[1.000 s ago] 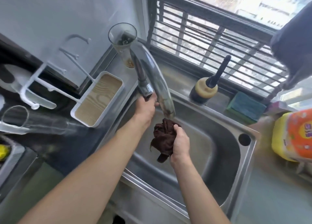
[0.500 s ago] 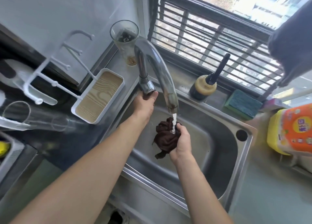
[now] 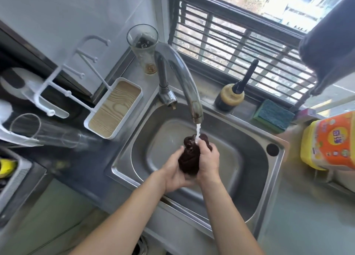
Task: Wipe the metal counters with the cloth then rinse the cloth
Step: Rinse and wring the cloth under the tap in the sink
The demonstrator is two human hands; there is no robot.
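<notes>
Head view, looking down: my steel bench point(image 3: 299, 212) runs round the corner under the barred window point(image 3: 240, 43), and the sink point(image 3: 255, 185) is set into it, its basin bare but for what I hold. From the back edge the curved tap point(image 3: 182, 76) arches over the basin, with a thin stream of water point(image 3: 197, 133) falling from its spout. To the right stands a yellow and orange jug point(image 3: 330, 141); along the sill sit a blue-green sponge point(image 3: 274, 115) and a dark bottle point(image 3: 230, 97). On the left are a white tray point(image 3: 115, 108) and a tall glass point(image 3: 143, 47).

Both my hands are over the basin. My left hand point(image 3: 176, 172) cups the dark brown cloth point(image 3: 189, 158) from below and the side, and my right hand point(image 3: 208, 160) closes round it from the other side, so each grip is clamped on the bunched cloth. The stream lands on the top of the bundle, just by my right fingers point(image 3: 203, 145).

I judge the wiping done and the rinse step in hand. Next I should work and squeeze the cloth under the flow, turning it so every fold gets wet, then wring it low in the basin to keep splashes off the bench, and shut the tap.
</notes>
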